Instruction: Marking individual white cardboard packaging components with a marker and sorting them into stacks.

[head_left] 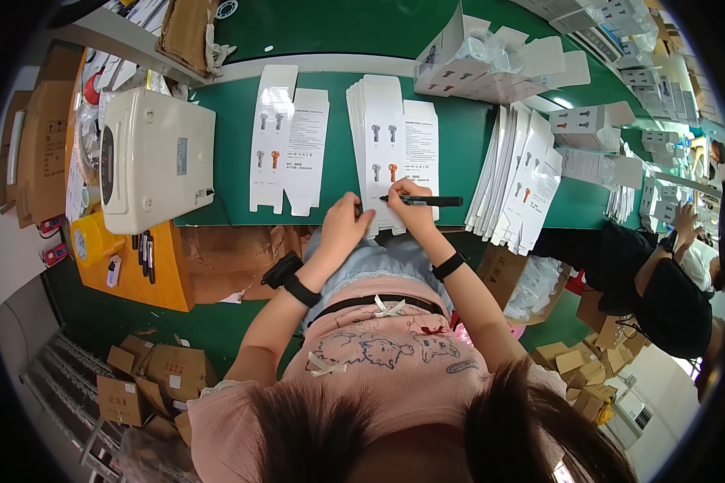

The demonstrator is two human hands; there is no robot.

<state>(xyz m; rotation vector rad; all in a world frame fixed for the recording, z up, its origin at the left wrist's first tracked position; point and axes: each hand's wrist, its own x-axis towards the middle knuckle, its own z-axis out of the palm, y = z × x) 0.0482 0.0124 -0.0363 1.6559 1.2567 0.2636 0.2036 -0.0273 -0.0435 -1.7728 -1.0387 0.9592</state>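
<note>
In front of me a stack of flat white box blanks (376,105) lies on the green table, printed with small fan-like pictures, one of them orange. My right hand (412,207) grips a black marker pen (439,201), its tip at the lower part of the top blank. Resting on the stack's lower left edge, my left hand (347,223) has its thumb and fingers apart, holding nothing. Another flat box blank (290,137) lies to the left. Fanned out on the right is a pile of more blanks (517,177).
A cream-coloured machine (157,161) stands at the left. Beside it, yellow tape (95,240) and several pens (147,256) lie on an orange-brown board. Open boxes holding plastic-wrapped items (491,64) stand at the back right. A co-worker (660,274) is at the far right.
</note>
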